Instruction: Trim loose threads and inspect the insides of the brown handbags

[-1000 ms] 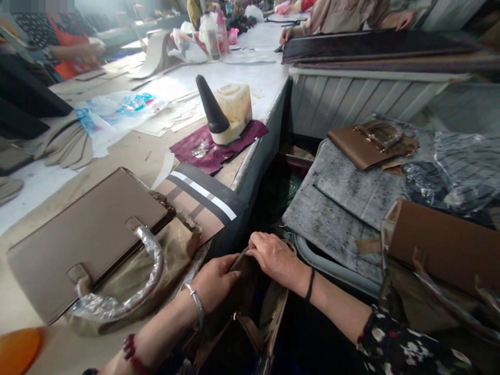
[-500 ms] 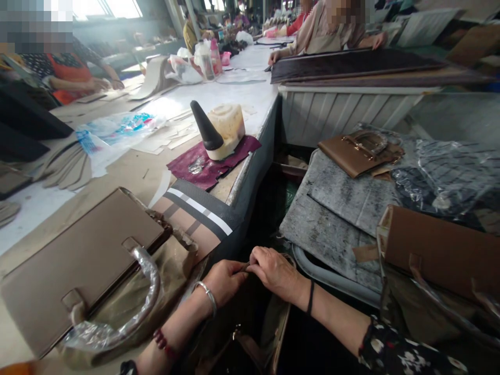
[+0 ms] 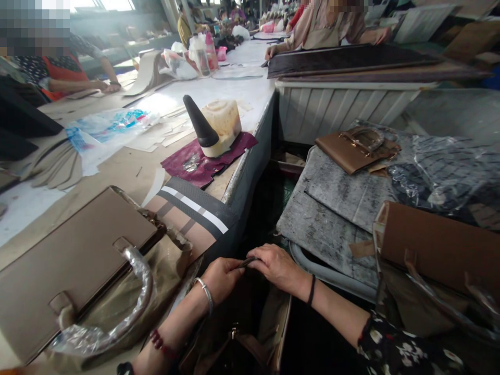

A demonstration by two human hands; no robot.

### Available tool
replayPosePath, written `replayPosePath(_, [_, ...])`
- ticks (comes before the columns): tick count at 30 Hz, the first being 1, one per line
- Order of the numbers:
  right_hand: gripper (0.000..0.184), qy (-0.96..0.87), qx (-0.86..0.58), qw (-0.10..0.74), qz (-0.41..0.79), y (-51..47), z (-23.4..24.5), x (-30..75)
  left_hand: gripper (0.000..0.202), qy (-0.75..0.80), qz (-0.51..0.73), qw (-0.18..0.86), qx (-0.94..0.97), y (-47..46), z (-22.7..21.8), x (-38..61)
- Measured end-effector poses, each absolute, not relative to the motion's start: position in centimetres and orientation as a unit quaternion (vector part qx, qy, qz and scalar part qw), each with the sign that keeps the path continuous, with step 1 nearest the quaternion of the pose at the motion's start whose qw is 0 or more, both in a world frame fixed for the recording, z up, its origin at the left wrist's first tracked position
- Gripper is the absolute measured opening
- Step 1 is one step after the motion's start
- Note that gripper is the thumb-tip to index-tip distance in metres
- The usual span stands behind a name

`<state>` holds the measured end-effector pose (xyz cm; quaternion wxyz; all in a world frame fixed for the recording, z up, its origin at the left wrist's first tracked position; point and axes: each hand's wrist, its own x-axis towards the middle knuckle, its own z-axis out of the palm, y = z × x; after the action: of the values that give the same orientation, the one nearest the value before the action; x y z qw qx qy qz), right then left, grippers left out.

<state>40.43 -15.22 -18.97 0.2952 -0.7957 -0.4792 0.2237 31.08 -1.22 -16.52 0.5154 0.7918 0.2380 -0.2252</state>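
My left hand (image 3: 222, 280) and my right hand (image 3: 275, 266) meet at the centre, both pinching a thin dark edge of an unfinished handbag (image 3: 282, 333). Below them the bag gapes, with brown lining and a small metal zip pull (image 3: 234, 331) inside; its lower part is out of view. A second taupe handbag (image 3: 82, 271) lies on the table left of my left arm, its handle (image 3: 142, 291) wrapped in clear plastic. To the right of my right arm is a brown handbag (image 3: 437, 245) with olive lining hanging out.
A black-handled brush stands in a glue pot (image 3: 228, 122) on a purple scrap (image 3: 182, 167) by the table edge (image 3: 250, 166). Grey boards (image 3: 328, 208) bear a small brown bag (image 3: 347, 151). Co-workers sit at left (image 3: 66, 78) and far right (image 3: 324, 26).
My fingers stay pinched, and more of the dark edge shows between them. The view has shifted slightly right. The left co-worker's hands have come closer together.
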Motion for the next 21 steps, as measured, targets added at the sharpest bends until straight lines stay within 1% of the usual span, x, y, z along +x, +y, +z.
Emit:
replayPosePath(8, [0.015,-0.43,-0.813,0.297,0.255,-14.7,-19.2,40.5,0.031,0.264,-0.231,0.511,0.785,-1.2,-16.8,31.3])
replayPosePath(12, [0.015,-0.42,-0.814,0.302,0.264,-14.6,-19.2,40.7,0.032,0.266,-0.253,0.504,0.782,-1.2,-16.7,31.3])
replayPosePath(21, [0.017,-0.402,-0.813,0.314,0.281,-14.3,-19.7,39.9,0.02,0.215,-0.295,0.305,0.88,-1.1,-17.0,32.9])
